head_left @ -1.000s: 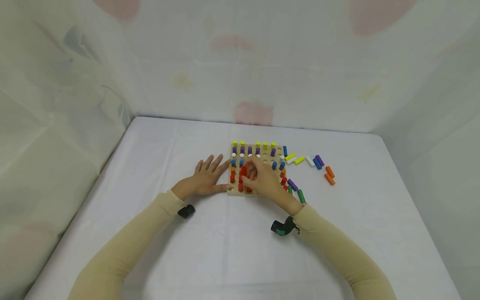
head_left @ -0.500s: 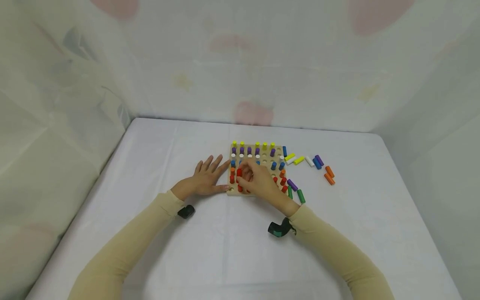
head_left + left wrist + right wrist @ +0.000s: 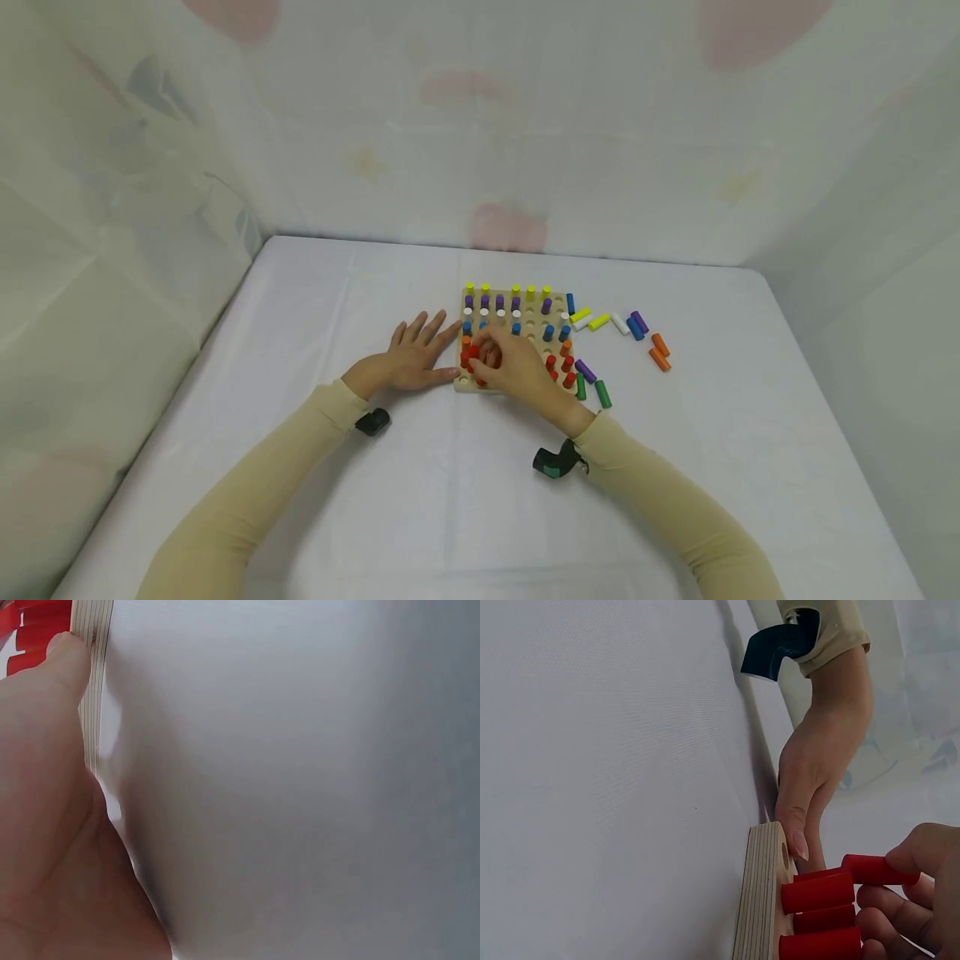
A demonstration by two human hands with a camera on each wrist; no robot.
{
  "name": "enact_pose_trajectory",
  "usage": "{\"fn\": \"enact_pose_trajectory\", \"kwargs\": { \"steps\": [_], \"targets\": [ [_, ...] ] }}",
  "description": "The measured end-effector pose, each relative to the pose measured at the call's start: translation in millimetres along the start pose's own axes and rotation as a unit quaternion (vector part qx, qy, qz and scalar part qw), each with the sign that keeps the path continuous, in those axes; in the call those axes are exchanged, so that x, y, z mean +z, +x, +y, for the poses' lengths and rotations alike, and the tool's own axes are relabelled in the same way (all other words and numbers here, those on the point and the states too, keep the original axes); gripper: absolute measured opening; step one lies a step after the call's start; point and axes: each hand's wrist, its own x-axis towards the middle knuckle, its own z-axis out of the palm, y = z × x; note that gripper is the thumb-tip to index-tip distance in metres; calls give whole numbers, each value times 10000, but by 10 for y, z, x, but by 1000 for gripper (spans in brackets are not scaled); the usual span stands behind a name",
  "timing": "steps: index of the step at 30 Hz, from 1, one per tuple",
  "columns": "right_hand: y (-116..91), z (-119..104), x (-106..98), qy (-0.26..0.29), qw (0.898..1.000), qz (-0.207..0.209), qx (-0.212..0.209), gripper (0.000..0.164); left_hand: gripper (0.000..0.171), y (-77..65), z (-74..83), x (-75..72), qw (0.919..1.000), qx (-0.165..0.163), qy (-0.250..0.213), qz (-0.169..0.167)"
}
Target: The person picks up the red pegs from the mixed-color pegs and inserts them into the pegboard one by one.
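A wooden pegboard lies on the white table, with rows of yellow, purple, white, blue, orange and red pegs standing in it. My left hand lies with fingers spread beside the board, its thumb at the board's left edge. Between thumb and fingers, my right hand pinches a red peg over the board's left front part. Standing red pegs are just under it in the right wrist view. At the front left corner a bare hole shows. The right hand hides the board's middle front.
Loose pegs lie right of the board: green pegs, a purple peg, orange pegs, yellow pegs, white and blue ones. A dark wrist camera hangs under the right sleeve, another under the left.
My right hand has moved left and slightly toward the front with the red peg, which is now lower, near the left column. The left hand has stayed in place.
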Motion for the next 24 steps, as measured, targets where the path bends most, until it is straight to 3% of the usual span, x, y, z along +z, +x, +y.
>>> {"fn": "enact_pose_trajectory", "kwargs": {
  "steps": [12,24],
  "targets": [
    [-32,17,63,-314,9994,78,-158,18,88,-39,54,-25,9999,-80,36,50],
    [-61,-12,104,-810,9949,96,-587,15,88,-35,42,-7,9999,-78,52,102]
  ]
}}
